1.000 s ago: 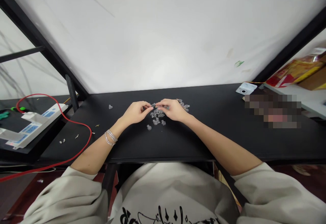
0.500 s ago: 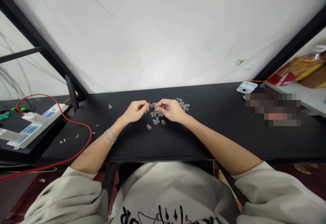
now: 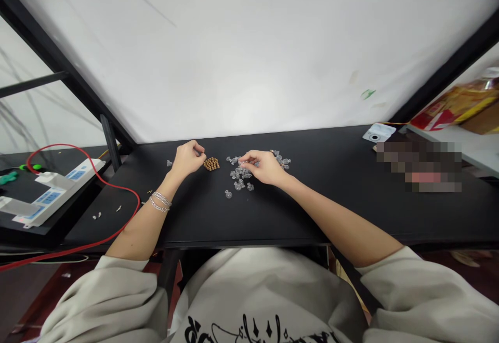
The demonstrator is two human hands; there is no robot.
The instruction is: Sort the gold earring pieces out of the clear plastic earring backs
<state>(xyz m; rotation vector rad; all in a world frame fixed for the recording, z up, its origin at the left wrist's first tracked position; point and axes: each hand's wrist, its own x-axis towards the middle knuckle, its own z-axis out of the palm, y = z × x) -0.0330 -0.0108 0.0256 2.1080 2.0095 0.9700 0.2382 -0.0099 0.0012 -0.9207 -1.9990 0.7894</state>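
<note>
While beside left hand (image 3: 187, 158), brown beads (image 3: 211, 163)

The one camera sits on the person's head and looks forward and down. From close above, it sees the black table (image 3: 327, 213), the left hand (image 3: 187, 158), the right hand (image 3: 265, 168), and the person's own sweatshirt (image 3: 265, 293) at the bottom.

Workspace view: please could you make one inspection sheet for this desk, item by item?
Surface: black tabletop, with small items on it.
Job's things: small clear pieces in a loose scatter; a tight cluster of brown beads to their left.
Clutter: one clear piece set apart; small pale bits further left.
Hands: left hand curled, beside the brown beads; right hand pinching at the clear pieces, any hold too small to tell.
Cables: red cable curves past a white power strip.
Surroundings: white backdrop; colourful packet at right.
</note>
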